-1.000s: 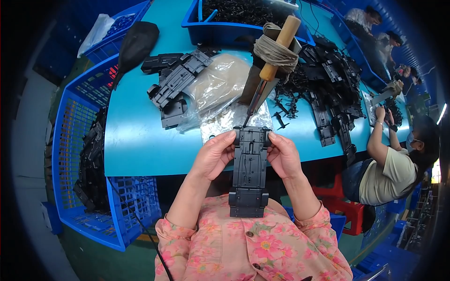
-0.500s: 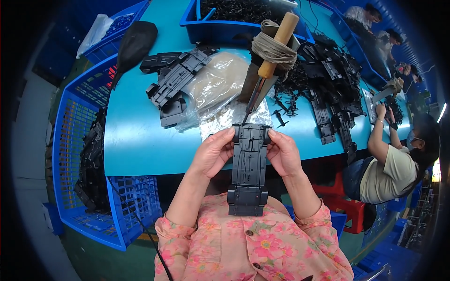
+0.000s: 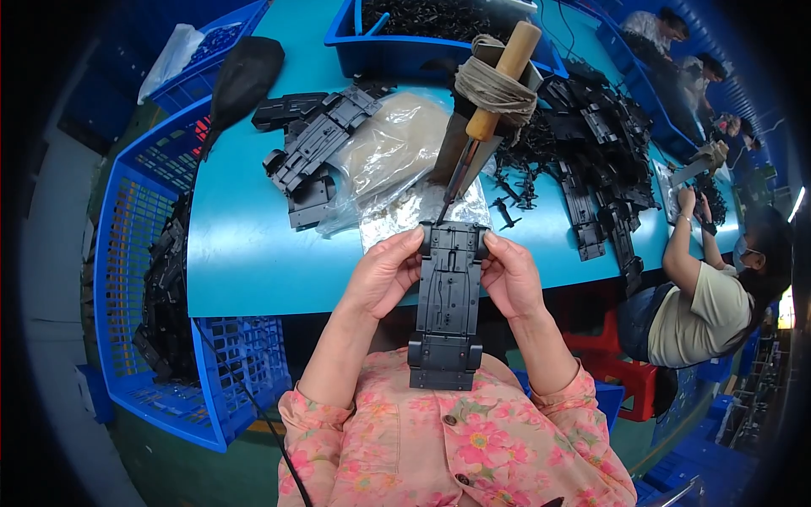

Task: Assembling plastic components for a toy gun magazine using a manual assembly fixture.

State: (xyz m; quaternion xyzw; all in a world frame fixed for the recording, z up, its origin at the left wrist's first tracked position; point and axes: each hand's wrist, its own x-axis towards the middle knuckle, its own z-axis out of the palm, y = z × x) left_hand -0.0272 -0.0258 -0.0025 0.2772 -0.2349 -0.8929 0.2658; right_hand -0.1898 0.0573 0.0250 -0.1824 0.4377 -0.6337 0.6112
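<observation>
Long black moulded-plastic plate point(image 3: 446, 291) sits face-up between the person's two hands, its far end over the near part of the teal surface point(image 3: 245, 262), its near end in front of the pink floral shirt point(image 3: 372, 439). Left hand point(image 3: 387, 272) and right hand point(image 3: 514, 275) mirror each other: fingers clamped on the far corners, thumbs on top, presumably to keep the piece level and free of twist. Middle of the plate left uncovered. Wooden-handled metal iron point(image 3: 483, 125) slants tip-down, bound with grey cloth strips point(image 3: 497, 91) to an angled metal bracket point(image 3: 446, 156); the binding likely fixes the tool so that both hands can hold the work. Its tip meets or nearly meets the plate's far left corner; contact cannot be told. Small black axle-like parts point(image 3: 507, 211) lie loose to the right, near a heap of black plates point(image 3: 591, 152), probably for easy reach. Blue lattice crate point(image 3: 211, 414) at left holds more black pieces point(image 3: 165, 313).
</observation>
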